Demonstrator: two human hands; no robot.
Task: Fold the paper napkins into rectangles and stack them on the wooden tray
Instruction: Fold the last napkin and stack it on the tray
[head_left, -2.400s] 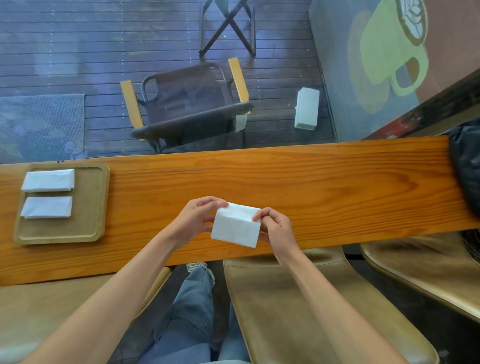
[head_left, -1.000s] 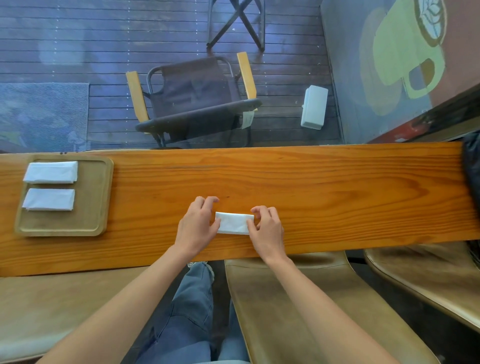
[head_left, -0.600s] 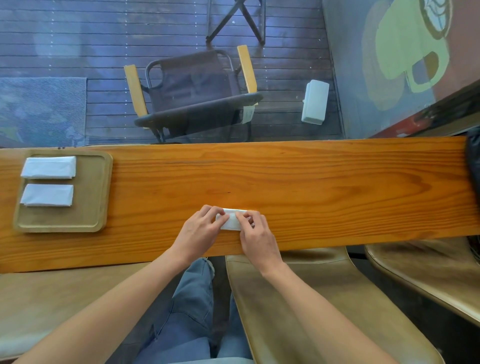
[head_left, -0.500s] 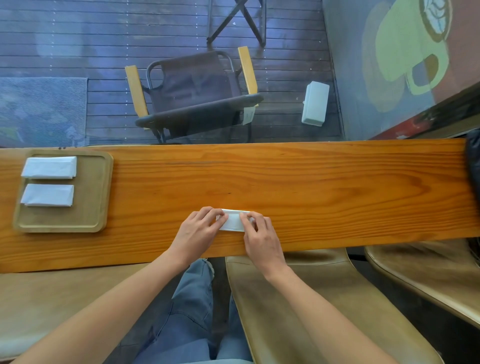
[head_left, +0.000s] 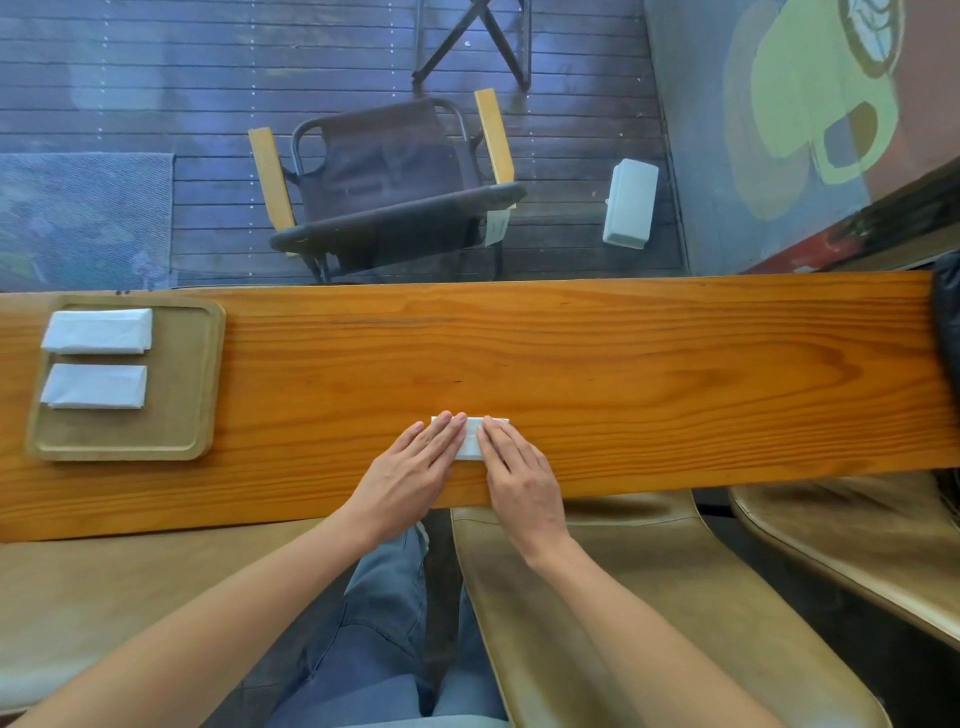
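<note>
Small white folded paper napkin (head_left: 471, 440) lies flat on long orange wooden counter (head_left: 649, 374), near its front edge. Left hand (head_left: 410, 475) and right hand (head_left: 519, 480) both press it with straight fingers, now flattened and closer together than half a second ago. Well left of hands: square wooden tray (head_left: 200, 384) carrying two folded white napkins (head_left: 96, 358).

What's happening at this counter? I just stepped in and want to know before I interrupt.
A person is folding paper napkins. Both the left hand and right hand lie flat, fingers straight, pressing a folded white napkin against the wooden counter. Two folded napkins, the far one and the near one, already lie side by side, not stacked, on the wooden tray to the left.
</note>
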